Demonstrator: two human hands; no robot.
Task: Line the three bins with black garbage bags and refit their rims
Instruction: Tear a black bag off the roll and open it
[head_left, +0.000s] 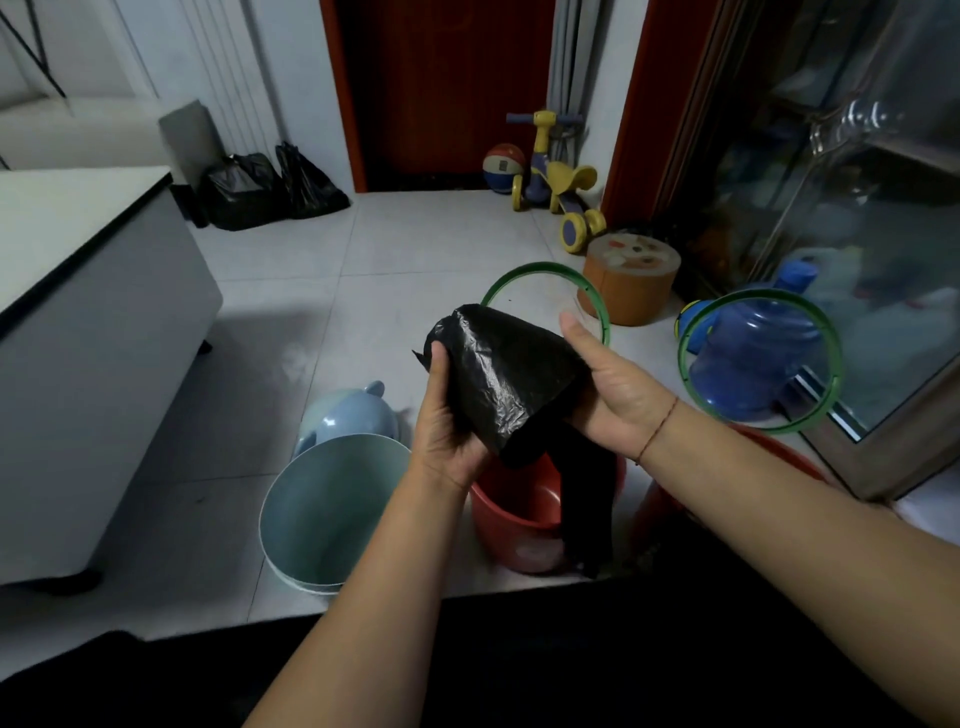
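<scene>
Pale tiled floor (415, 244), dark red door (447, 93) at the back. Left hand (447, 431) grips the roll of black garbage bags (506, 374) and right hand (618, 384) cups its far end, above the red bin (519, 509). Light blue bin (332, 509) just beside it, green rim (602, 306) on the tiles behind.

Bag roll (504, 374): thin black plastic film, crinkled, faintly glossy. Blue bin (332, 514): smooth matt plastic. Red bin (519, 514): smooth, shinier plastic. Left green rim (540, 265) and right green rim (682, 358): glossy plastic. Floor (415, 234): smooth pale tile, dull sheen.
</scene>
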